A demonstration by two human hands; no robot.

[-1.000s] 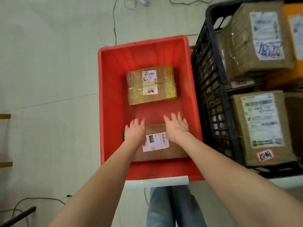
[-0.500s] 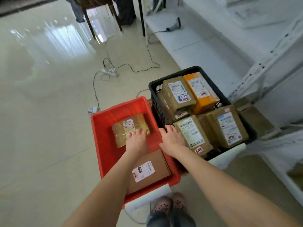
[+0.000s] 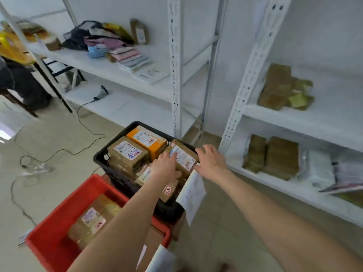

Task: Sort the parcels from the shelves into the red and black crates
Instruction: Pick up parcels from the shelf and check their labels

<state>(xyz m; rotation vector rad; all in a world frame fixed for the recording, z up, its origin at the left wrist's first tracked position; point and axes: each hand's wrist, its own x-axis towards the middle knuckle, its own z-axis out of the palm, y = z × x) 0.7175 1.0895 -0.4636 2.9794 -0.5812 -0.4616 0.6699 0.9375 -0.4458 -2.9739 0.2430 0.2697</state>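
Head view: both hands are out over the black crate (image 3: 102,158), which sits on the floor just beyond the red crate (image 3: 49,238).

Left hand (image 3: 167,165): grip is flat, fingers straight over a labelled brown parcel (image 3: 185,157) at the crate's far-right corner, pinching nothing. Can't tell if it touches or just hovers. Right hand (image 3: 211,161): grip spread wide by that same corner, holding nothing.

Done so far, judging by how things lie:
- Black crate looks approx. full, incl. an orange parcel (image 3: 146,141), a scribbled brown parcel (image 3: 125,152) & others packed below them. A white paper slip (image 3: 193,193) hangs off its near-right rim.
- Red crate holds a tape-wrapped parcel (image 3: 94,218) & a plain brown box (image 3: 155,238), the latter partly hidden by the left forearm. Plenty of room left.

Left to do:
- Right-hand shelves carry more stock: a brown stack on the upper shelf (image 3: 275,87) and brown bundles on the lower shelf (image 3: 280,156), w/ white poly bags (image 3: 318,167) beside those. All blurred, so no count.
- Left-hand shelves show folded clothes & notebooks (image 3: 129,57); can't tell if these belong to the sort.

My read: task is mid-way at best. Both hands are free, so the next parcel probably comes off the right-hand shelves.
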